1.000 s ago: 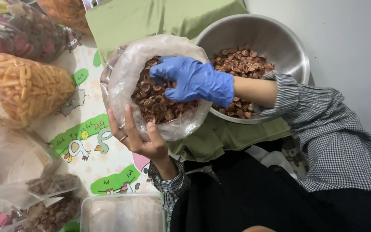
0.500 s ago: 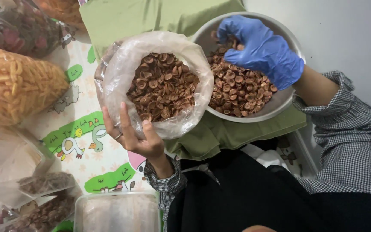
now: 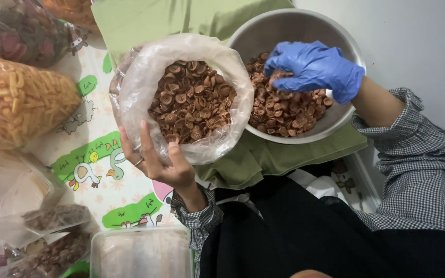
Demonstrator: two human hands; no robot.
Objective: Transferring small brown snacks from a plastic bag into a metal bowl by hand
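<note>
closest to the person, a clear plastic tub (image 3: 140, 252) sat at the mat's (image 3: 104, 190) near edge, with bags of dark snacks (image 3: 52, 242) just beside it on the left. a little further out, the left hand (image 3: 158, 159) was bare and spread wide, palm up, its fingers (image 3: 148, 141) cupping the underside of a clear plastic bag (image 3: 181, 51). it gripped the bag loosely from below, with a ring on one finger. the bag stood open at the top, filled with brown spiral crackers (image 3: 191, 100), and leaned against the rim of a metal bowl (image 3: 284, 25). a green cloth (image 3: 274, 157) lay under both. beyond that, the right hand (image 3: 312, 69), in a blue glove, was down in the bowl, fingers curled and half closed over a heap of the same crackers (image 3: 284, 113); i could not tell how many it had gathered in its grasp. off to the left, a bag of orange sticks (image 3: 19, 100) lay on the mat, and furthest away a bag of reddish snacks (image 3: 16, 31).
</note>
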